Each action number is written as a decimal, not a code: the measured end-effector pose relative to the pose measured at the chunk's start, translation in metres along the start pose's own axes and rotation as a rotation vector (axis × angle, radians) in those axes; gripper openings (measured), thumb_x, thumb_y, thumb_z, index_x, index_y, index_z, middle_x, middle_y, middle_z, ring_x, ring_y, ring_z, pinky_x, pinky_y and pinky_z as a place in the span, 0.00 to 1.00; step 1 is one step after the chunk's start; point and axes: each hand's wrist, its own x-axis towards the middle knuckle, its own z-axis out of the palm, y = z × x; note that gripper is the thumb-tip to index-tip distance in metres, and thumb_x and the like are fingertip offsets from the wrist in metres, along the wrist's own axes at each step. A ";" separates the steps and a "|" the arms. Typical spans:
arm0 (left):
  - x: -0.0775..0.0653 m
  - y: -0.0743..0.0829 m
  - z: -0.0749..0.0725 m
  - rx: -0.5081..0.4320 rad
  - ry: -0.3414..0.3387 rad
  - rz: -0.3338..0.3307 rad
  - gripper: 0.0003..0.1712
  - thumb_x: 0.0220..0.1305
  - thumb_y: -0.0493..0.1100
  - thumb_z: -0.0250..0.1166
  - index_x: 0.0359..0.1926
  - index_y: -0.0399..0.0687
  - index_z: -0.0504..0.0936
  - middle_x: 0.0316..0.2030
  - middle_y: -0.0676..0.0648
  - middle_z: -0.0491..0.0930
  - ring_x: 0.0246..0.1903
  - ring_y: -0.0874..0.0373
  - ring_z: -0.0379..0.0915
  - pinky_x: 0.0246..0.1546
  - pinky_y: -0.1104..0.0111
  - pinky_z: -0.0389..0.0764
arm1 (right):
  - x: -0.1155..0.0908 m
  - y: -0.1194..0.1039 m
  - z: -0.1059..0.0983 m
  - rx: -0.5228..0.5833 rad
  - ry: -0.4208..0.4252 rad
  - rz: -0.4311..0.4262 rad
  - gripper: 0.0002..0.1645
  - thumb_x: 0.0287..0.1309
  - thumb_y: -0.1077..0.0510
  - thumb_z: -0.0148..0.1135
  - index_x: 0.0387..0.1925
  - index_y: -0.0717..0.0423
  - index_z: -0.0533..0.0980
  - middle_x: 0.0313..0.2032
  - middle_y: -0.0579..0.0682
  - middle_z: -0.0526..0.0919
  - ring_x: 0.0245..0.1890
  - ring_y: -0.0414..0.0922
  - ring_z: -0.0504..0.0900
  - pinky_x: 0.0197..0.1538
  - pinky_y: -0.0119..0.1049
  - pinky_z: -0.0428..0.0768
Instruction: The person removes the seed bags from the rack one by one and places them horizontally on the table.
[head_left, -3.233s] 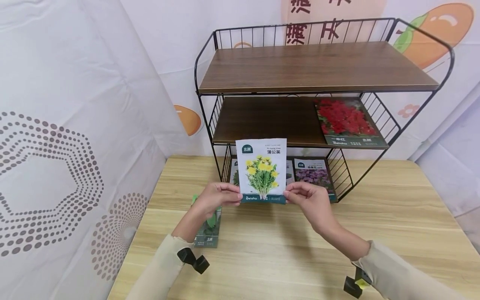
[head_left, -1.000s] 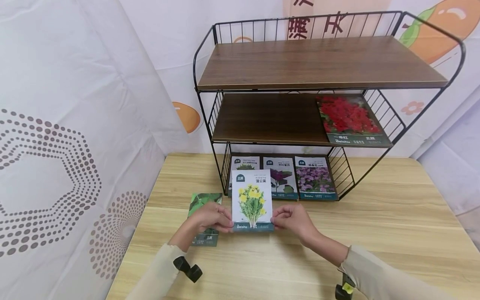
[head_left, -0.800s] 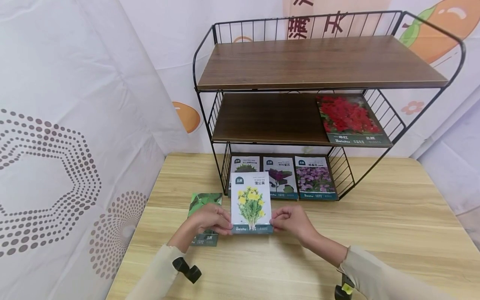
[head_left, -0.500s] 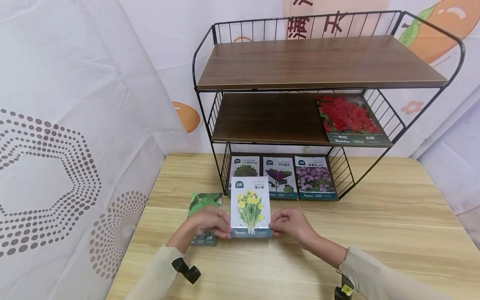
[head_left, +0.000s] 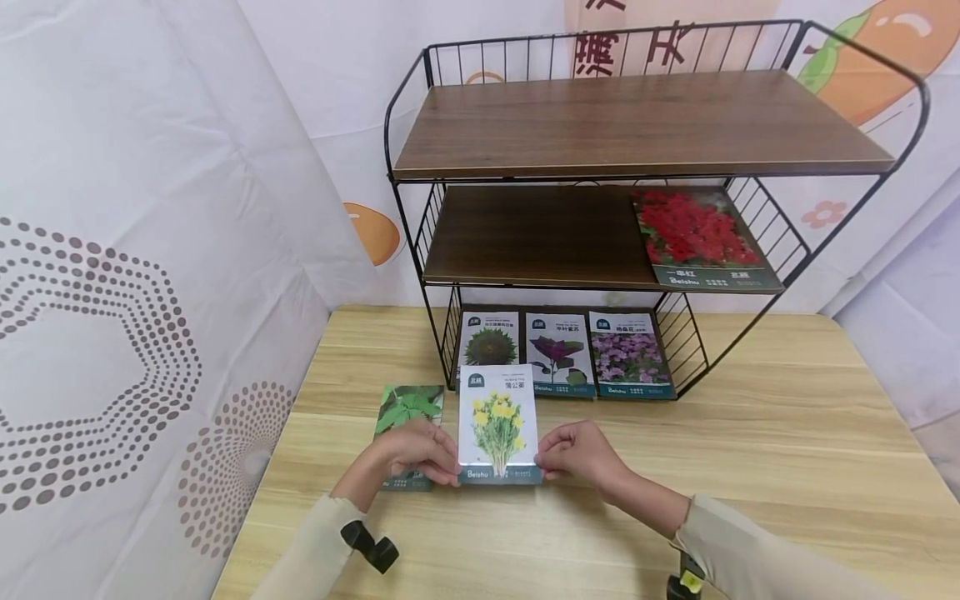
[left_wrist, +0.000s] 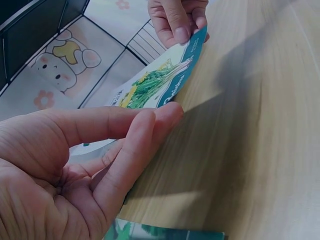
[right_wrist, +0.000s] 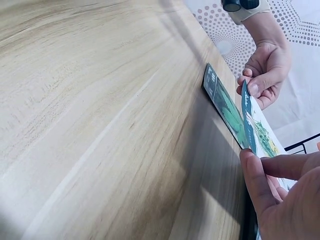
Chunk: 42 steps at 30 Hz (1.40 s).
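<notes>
Both hands hold a white seed packet with yellow flowers (head_left: pixel 498 425) in front of the shelf, its face toward me. My left hand (head_left: pixel 420 450) pinches its lower left corner between thumb and fingers. At the lower right corner, my right hand (head_left: pixel 581 454) does the same. The wrist views show the packet bowed a little, its bottom edge above the tabletop. A green-leaf seed packet (head_left: pixel 411 404) lies on the table under the left hand, partly hidden by it.
A black wire rack with brown shelves (head_left: pixel 637 125) stands behind. Its middle shelf holds a large red-flower packet (head_left: pixel 701 237) at the right. On the bottom level lie a spiky green-plant packet (head_left: pixel 487 337), a purple-leaf packet (head_left: pixel 558 354) and a purple-flower packet (head_left: pixel 630 354). White patterned cloth (head_left: pixel 225 167) hangs around the table.
The yellow-flower packet has come down and toward me from in front of the middle shelf, slightly leftward, both hands with it. More of the bottom-level packets shows.
</notes>
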 end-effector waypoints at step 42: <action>-0.008 -0.028 -0.005 -0.002 -0.041 -0.078 0.03 0.61 0.26 0.66 0.36 0.30 0.85 0.30 0.38 0.89 0.27 0.57 0.88 0.33 0.71 0.92 | -0.002 0.015 0.019 0.064 -0.112 0.039 0.07 0.56 0.72 0.67 0.36 0.76 0.81 0.27 0.55 0.87 0.25 0.41 0.88 0.38 0.39 0.93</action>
